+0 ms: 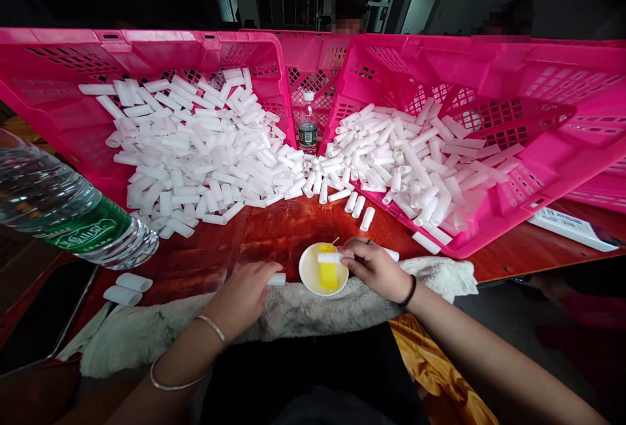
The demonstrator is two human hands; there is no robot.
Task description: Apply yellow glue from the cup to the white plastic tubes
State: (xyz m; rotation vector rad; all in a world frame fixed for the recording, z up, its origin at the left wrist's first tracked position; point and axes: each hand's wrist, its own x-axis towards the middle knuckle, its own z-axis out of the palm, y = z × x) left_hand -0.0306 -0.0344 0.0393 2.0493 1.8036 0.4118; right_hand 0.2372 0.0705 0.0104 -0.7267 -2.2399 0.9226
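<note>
My left hand is closed round a short white tube whose end sticks out to the right, resting on a white fleece cloth. My right hand pinches another white tube and holds it over a small white dish with a yellow block in it. Behind the dish lie loose white tubes on the red-brown table.
Two tilted pink crates, left and right, spill heaps of white tubes onto the table. A water bottle stands between them; a big bottle lies at left. Two tubes lie front left. A white box sits right.
</note>
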